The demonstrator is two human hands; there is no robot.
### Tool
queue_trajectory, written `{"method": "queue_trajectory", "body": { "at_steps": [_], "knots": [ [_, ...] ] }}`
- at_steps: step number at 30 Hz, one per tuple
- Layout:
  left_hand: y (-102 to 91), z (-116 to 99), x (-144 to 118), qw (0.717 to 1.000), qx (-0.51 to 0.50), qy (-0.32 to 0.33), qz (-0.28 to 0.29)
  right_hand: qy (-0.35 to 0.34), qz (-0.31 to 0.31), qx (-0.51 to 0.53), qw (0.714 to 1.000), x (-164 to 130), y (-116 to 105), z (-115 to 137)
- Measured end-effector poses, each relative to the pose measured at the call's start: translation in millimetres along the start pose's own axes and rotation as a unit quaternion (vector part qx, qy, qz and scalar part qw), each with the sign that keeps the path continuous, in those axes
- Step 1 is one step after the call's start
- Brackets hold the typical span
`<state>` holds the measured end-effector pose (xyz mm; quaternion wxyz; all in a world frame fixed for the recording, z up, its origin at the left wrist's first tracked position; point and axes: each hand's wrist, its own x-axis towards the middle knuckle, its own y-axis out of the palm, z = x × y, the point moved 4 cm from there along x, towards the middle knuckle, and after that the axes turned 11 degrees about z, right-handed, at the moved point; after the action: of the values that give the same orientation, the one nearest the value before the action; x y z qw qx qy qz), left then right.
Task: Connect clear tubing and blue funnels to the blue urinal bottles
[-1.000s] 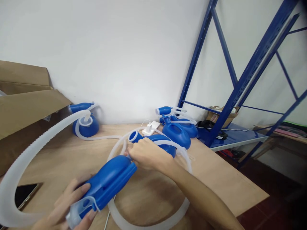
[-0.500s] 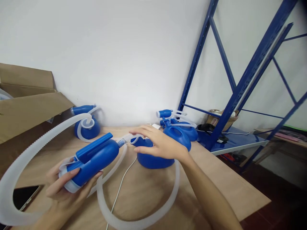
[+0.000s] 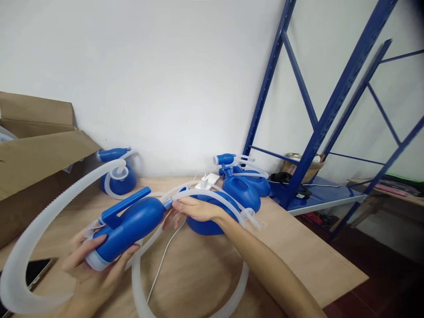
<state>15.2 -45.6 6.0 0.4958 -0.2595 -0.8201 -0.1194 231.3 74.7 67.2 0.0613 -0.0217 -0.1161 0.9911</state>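
Left hand (image 3: 89, 265) clamped on blue bottle (image 3: 127, 227), long axis pointing up-right toward right hand (image 3: 194, 208), which pinches white hose (image 3: 205, 196) at bottle's neck.

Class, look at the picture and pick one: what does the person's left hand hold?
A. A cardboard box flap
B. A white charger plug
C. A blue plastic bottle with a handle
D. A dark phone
C. The left hand wraps around the wide end of the blue plastic bottle and holds it off the table, while the dark phone lies untouched on the wooden table beside it.
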Motion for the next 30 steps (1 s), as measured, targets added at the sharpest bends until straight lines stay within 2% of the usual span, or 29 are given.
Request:
{"method": "queue_trajectory", "body": {
  "at_steps": [3, 5, 11, 16, 23, 30],
  "knots": [
    [3.7, -1.0, -4.3, 0.995, 0.014, 0.095, 0.0, 0.029, 0.032, -0.002, 0.999, -0.9, -1.0, -1.9],
    [4.6, 1.9, -5.9, 0.992, 0.017, 0.127, 0.009, 0.034, 0.041, -0.002, 0.999, -3.9, -2.8, -0.9],
    [5.5, 5.2, -5.2, 0.993, 0.005, 0.116, 0.021, 0.009, 0.033, -0.031, 0.999, -2.8, -10.0, -12.8],
    [6.7, -2.8, -1.8, 0.992, -0.011, 0.125, 0.03, -0.032, -0.018, -0.032, 0.999, 3.4, -14.0, -21.8],
    [6.0, -7.3, 0.4, 0.983, 0.009, 0.176, 0.042, -0.028, -0.05, -0.044, 0.997, 2.9, -11.3, -16.8],
    [2.6, -11.1, 1.4, 0.982, 0.031, 0.187, 0.022, -0.007, -0.099, -0.117, 0.988, 2.0, -4.1, -4.1]
  ]
}}
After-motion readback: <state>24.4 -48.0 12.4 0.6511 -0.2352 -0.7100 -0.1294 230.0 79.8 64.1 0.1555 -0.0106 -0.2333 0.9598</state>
